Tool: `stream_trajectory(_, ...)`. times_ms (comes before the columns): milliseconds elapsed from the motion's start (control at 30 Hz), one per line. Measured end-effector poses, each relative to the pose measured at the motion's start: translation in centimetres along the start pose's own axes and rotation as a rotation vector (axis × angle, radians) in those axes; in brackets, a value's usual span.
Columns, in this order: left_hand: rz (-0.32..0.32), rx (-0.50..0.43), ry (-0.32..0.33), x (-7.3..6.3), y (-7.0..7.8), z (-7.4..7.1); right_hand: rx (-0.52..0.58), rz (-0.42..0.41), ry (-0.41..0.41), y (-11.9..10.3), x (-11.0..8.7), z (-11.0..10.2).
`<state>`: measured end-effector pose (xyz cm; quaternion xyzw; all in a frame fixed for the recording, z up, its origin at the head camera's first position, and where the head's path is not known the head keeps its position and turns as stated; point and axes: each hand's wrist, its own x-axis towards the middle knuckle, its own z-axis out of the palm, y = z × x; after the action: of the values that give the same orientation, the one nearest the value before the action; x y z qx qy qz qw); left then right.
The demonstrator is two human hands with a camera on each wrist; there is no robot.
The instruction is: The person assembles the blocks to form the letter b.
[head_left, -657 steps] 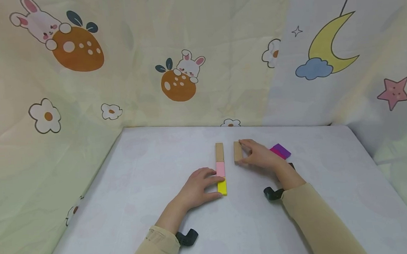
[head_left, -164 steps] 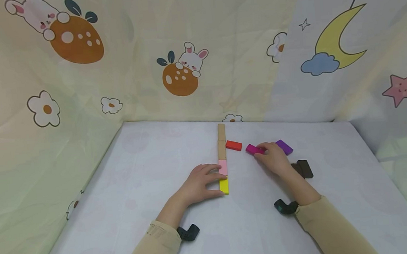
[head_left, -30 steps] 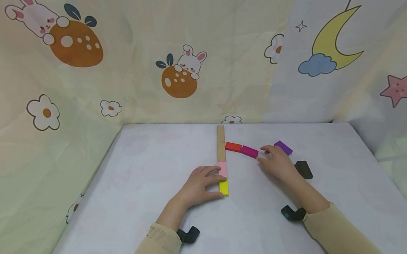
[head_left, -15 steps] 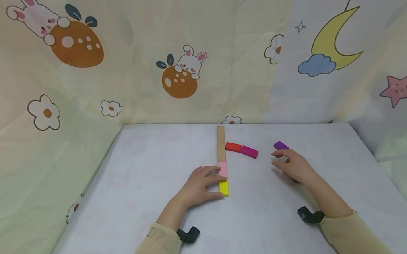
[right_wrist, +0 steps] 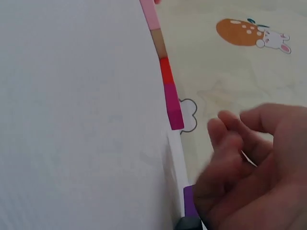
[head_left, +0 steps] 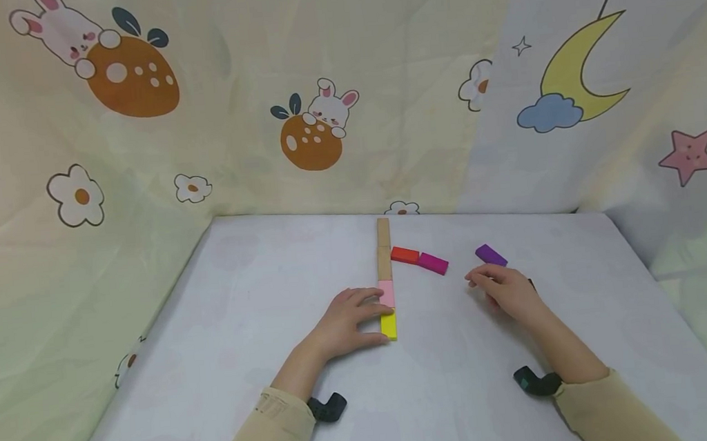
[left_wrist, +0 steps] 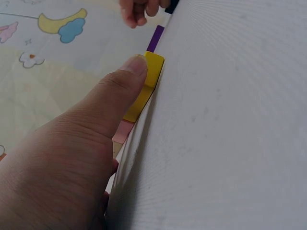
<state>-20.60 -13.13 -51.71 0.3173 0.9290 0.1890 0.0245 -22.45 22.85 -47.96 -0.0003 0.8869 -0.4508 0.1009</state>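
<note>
Right hand (head_left: 509, 295), right of centre, released, fingers loosely bent and holding nothing visible; it has drawn back from the magenta block (head_left: 434, 263), which was in its grasp a few seconds ago and now lies at a slight angle against the end of the red block (head_left: 405, 254); the red block in turn meets the side of the lower wooden block (head_left: 384, 264), so this placement appears finished; the purple block (head_left: 490, 255) and a mostly hidden dark block (head_left: 532, 285) lie outside the joined set; left hand (head_left: 339, 325), centre, unclenched, its spread fingers resting at the pink block (head_left: 388, 295) and yellow block (head_left: 389, 325), unmoved since the previous views; the upper wooden block (head_left: 383, 232) ends the column close to the far edge of the bench (head_left: 442, 393), leaving little room toward the top; side edges slant to the lower corners, well apart from the blocks; bench surface separates the magenta block from the right fingertips, with wider room at lower centre between the forearms; contact between right hand and purple block cannot be told.
</note>
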Motion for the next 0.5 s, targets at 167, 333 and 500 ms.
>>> stream_trajectory(167, 0.003, 0.010, 0.000, 0.0, 0.1, 0.0, 0.050, 0.054, 0.049, 0.3, 0.1, -0.2)
stream_trajectory(333, 0.005, 0.012, 0.000, 0.0, 0.0, 0.1, 0.096, 0.022, 0.003, 0.1, 0.1, 1.2)
stream_trajectory(500, 0.005, 0.007, 0.004, 0.0, -0.1, 0.2, 0.235, -0.044, -0.066, -0.5, -0.1, 2.5)
